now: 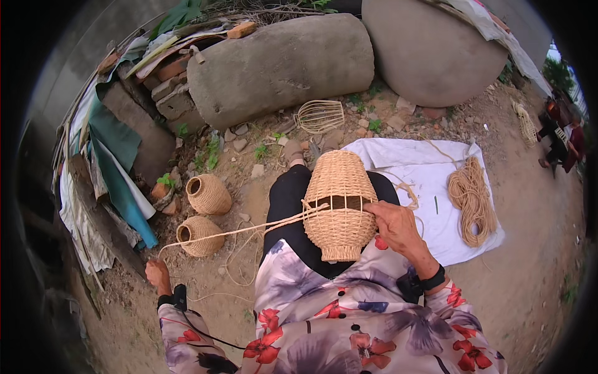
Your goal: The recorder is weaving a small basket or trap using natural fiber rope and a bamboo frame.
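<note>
Across my lap lies a tan woven basket [339, 234], narrow-necked at the end near me, with an unwoven band of bare ribs around its middle. My right hand [397, 229] grips its right side at that gap, thumb and fingers closed on the edge. Out to the left, my left hand [158, 275] is closed in a fist around the cord [240, 230]. That tan cord runs taut from the fist to the left end of the gap, doubled near the basket. A loose length of it trails on the ground below.
Two small woven baskets [208, 194] rest on the dirt at left. At right, a white sheet [411, 156] carries a coiled cord bundle [471, 202]. An open rib frame [319, 117] lies ahead, before a large stone slab [280, 68]. Another person [562, 134] is at far right.
</note>
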Demonstrator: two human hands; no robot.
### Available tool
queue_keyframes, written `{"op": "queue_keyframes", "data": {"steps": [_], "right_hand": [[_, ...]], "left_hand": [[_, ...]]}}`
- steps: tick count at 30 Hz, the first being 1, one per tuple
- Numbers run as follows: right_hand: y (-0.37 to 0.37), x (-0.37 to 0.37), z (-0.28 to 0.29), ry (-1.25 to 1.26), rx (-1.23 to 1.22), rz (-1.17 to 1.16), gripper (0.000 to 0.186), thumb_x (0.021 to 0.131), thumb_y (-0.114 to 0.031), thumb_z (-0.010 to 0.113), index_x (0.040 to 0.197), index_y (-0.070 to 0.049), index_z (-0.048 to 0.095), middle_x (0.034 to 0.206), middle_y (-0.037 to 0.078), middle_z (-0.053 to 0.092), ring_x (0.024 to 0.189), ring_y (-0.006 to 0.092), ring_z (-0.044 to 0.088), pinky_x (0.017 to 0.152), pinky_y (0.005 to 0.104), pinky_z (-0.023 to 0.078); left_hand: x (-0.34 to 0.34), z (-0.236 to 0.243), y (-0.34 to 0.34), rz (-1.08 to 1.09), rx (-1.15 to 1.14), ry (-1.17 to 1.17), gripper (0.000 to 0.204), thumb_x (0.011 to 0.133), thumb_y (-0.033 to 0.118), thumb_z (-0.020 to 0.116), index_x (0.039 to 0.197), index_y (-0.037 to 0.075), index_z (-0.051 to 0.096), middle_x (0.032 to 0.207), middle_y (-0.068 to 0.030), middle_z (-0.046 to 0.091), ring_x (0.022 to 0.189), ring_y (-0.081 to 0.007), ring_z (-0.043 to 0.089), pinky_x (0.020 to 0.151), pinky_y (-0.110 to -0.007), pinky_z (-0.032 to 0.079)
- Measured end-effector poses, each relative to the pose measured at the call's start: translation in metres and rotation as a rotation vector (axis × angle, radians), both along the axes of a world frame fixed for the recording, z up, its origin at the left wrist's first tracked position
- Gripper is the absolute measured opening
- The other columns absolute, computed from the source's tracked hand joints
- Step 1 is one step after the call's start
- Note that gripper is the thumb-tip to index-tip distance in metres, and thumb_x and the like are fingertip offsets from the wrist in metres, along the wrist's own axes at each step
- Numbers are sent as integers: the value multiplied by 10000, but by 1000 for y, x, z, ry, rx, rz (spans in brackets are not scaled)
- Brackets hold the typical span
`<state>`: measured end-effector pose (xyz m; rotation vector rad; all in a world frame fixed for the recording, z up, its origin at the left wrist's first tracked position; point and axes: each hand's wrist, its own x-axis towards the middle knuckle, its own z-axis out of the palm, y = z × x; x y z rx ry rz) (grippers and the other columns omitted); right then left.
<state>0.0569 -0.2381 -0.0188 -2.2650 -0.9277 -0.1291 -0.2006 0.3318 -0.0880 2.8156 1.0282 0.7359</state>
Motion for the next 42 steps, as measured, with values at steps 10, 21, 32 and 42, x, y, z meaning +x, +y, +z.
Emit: {"op": "queue_keyframes", "data": {"steps": [10, 21, 32, 42], "right_hand": [[4, 4, 2, 146, 29, -10, 303, 785, 13, 494, 1029, -61, 658, 947, 143, 679, 844, 352, 659, 726, 404, 524], [-25, 28, -44, 709, 344, -18, 267, 935, -22, 478, 1150, -22, 636, 907, 7, 643, 656, 75, 516, 616, 220, 460], [32, 13, 2, 241, 185, 70, 245, 773, -77, 627, 1013, -31, 643, 920, 90, 564, 699, 201, 574, 640, 325, 475], [37, 13, -21, 254, 142, 146, 217, 755, -108, 600, 953, -51, 669, 869, 129, 563, 835, 307, 602, 731, 405, 482]], "left_hand": [[91, 48, -226, -428, -1575, -95, 348, 928, 157, 619, 1242, 12, 579, 1046, -62, 666, 629, -79, 587, 532, -217, 488], [181, 80, -326, -783, -1538, 18, 509, 927, 128, 596, 1398, 93, 404, 1064, -95, 621, 627, -84, 574, 521, -206, 485], [179, 51, -356, -769, -1136, -7, 440, 829, 26, 609, 1246, 88, 484, 1027, -208, 640, 647, -213, 690, 617, -341, 540], [177, 62, -345, -900, -670, -226, 447, 823, -29, 584, 1249, 90, 516, 1117, -157, 639, 701, -264, 668, 685, -364, 538]]}}
